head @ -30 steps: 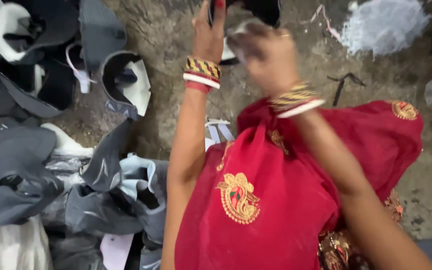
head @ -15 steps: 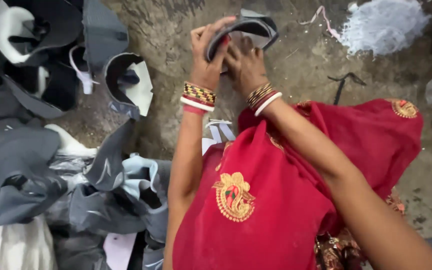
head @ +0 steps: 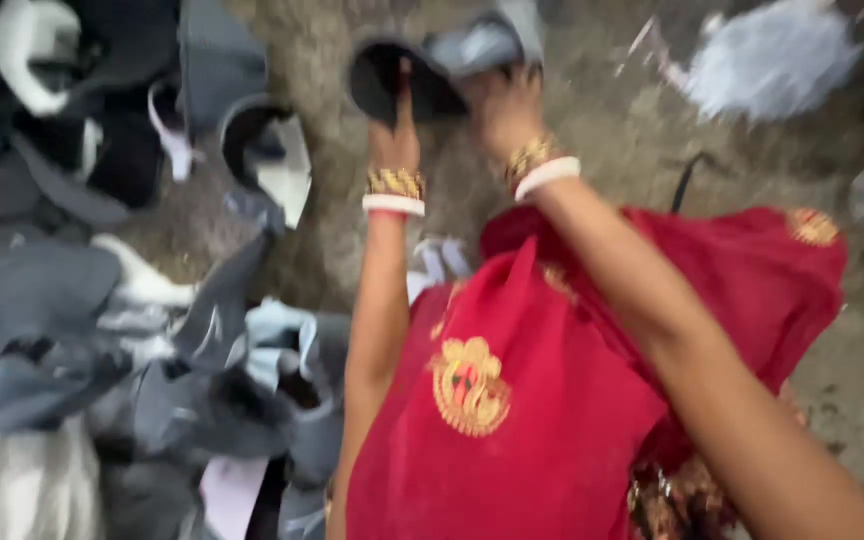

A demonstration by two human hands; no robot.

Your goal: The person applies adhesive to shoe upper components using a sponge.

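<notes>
**Both hands hold a dark curved piece above the floor**

The left hand [head: 397, 125] is closed on a dark curved piece [head: 432, 75], its fingers reaching up across the black rounded part. The right hand [head: 502, 105] grips the same piece from the other side, where it shows grey. The piece is held up in the air over the rough floor [head: 592, 130], near the top edge of the view; motion blur hides its finer shape.

Both wrists carry gold and white bangles [head: 394, 190]. A red cloth with gold embroidery [head: 512, 400] covers the lap below the arms.

On the floor to the left lies a heap of grey and black pieces [head: 62, 300], many overlapping; one cup-shaped piece with a pale inside [head: 272, 160] lies at its edge, just beside the left forearm. A pale crumpled bag [head: 772, 55] lies on the floor toward the upper right corner, well apart from the hands.
</notes>
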